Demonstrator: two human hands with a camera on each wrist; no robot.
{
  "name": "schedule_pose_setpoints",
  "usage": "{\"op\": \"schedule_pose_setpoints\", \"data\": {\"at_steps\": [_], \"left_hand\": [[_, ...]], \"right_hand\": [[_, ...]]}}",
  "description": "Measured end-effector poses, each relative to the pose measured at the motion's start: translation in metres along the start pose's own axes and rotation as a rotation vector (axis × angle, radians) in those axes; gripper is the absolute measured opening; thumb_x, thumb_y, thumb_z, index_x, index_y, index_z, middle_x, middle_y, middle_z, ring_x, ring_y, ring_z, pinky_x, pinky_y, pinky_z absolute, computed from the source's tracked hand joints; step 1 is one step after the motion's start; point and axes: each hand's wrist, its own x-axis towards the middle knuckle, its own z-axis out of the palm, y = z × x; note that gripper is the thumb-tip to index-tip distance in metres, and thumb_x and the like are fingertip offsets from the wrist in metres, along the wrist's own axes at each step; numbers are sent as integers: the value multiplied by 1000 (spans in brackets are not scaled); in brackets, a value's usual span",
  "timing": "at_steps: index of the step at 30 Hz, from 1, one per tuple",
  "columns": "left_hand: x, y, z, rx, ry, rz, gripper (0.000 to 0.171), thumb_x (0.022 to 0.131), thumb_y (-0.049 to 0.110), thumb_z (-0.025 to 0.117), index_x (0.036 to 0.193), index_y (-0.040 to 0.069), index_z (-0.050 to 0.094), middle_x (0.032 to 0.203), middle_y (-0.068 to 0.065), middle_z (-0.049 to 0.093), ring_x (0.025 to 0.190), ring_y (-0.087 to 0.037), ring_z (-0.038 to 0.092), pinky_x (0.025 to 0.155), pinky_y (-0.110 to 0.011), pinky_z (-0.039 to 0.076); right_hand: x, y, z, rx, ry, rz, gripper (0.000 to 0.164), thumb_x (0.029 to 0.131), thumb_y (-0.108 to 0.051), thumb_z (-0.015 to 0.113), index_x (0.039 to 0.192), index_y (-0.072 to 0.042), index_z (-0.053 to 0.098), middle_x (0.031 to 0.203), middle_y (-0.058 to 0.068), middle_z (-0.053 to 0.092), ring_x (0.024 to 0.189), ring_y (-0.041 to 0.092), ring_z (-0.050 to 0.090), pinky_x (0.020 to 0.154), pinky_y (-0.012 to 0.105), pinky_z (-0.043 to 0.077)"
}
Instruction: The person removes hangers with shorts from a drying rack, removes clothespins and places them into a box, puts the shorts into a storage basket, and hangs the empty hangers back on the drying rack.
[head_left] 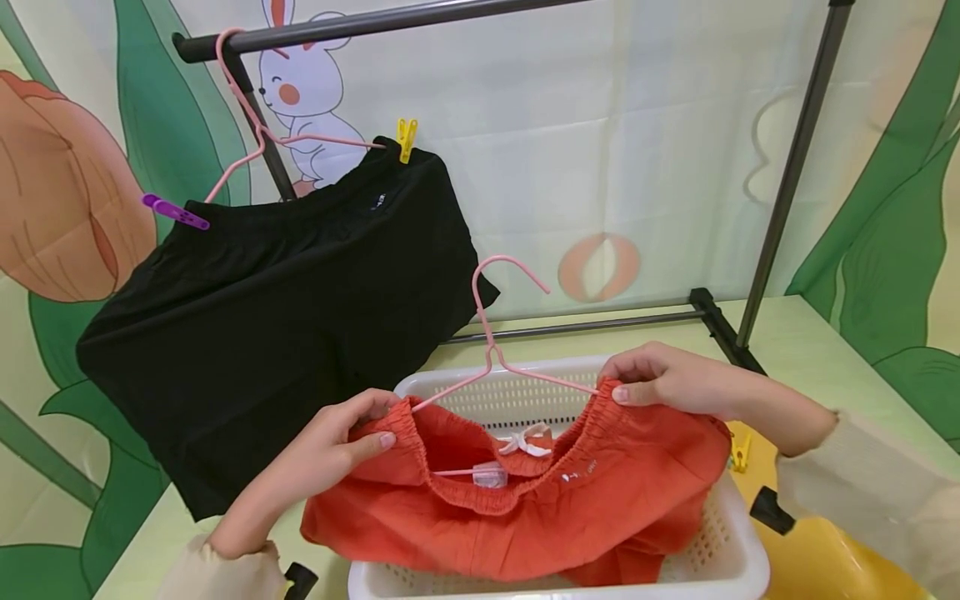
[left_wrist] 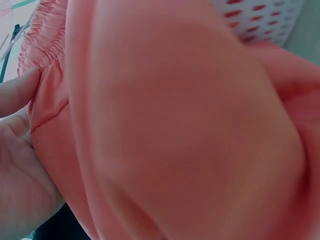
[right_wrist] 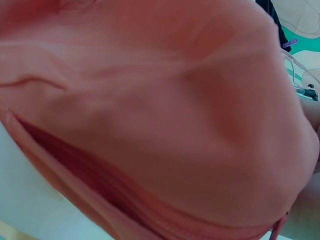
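Note:
Orange-red shorts [head_left: 480, 533] with a gathered waistband and a white drawstring bow are spread between both hands. A pink hanger [head_left: 491, 333] stands up from the waist opening, its hook free in the air and its arm ends inside the waistband. My left hand [head_left: 337, 446] pinches the left side of the waistband, thumb in front. At the opposite side, my right hand [head_left: 663, 383] pinches the waistband by the hanger's right end. Cloth fills most of both wrist views; the thumb of the left hand [left_wrist: 22, 150] shows against the gathered band.
Under the shorts stands a white basket [head_left: 738, 554]. Black shorts [head_left: 292, 300] hang at left from a pink hanger on a rack rail [head_left: 390, 21], held by a purple clip [head_left: 175, 212] and a yellow clip [head_left: 406, 140]. A yellow container [head_left: 832, 567] with a clip [head_left: 740, 450] sits at right.

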Motion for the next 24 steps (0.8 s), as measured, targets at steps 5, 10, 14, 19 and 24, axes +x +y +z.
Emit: {"op": "schedule_pose_setpoints", "data": {"at_steps": [5,10,14,19,24], "left_hand": [[8,10,3,-17,-17,17,26,85,10,56,110,9,51,97,-7,59,82,-17,55,70,-21,50],[15,21,9,-8,5,8,25,85,10,56,109,9,52,96,-6,59,80,-17,54,68,-21,49],[19,28,14,-10,30,-7,27,84,11,57,110,9,51,98,-7,59,80,-17,54,68,-21,50],[24,33,20,-27,68,-22,27,84,12,57,110,10,52,100,-7,59,81,-19,56,69,-24,51],[27,39,24,-82,84,-57,26,84,12,57,110,9,52,102,-8,59,82,-19,56,71,-27,52]], "right_hand": [[2,0,1,-36,0,-24,18,89,-8,47,101,3,55,92,8,60,78,16,58,73,27,49],[4,-1,4,-40,2,-22,17,89,-8,47,100,2,56,92,8,60,80,18,58,74,27,49],[4,-3,6,-51,16,-17,17,89,-7,47,99,1,57,91,8,61,79,18,58,74,28,48],[5,-5,8,-53,21,-21,16,88,-6,48,98,1,57,90,7,61,79,18,58,74,28,48],[5,-5,9,-52,28,-24,15,87,-5,48,97,2,58,88,6,61,78,17,57,73,27,48]]}}
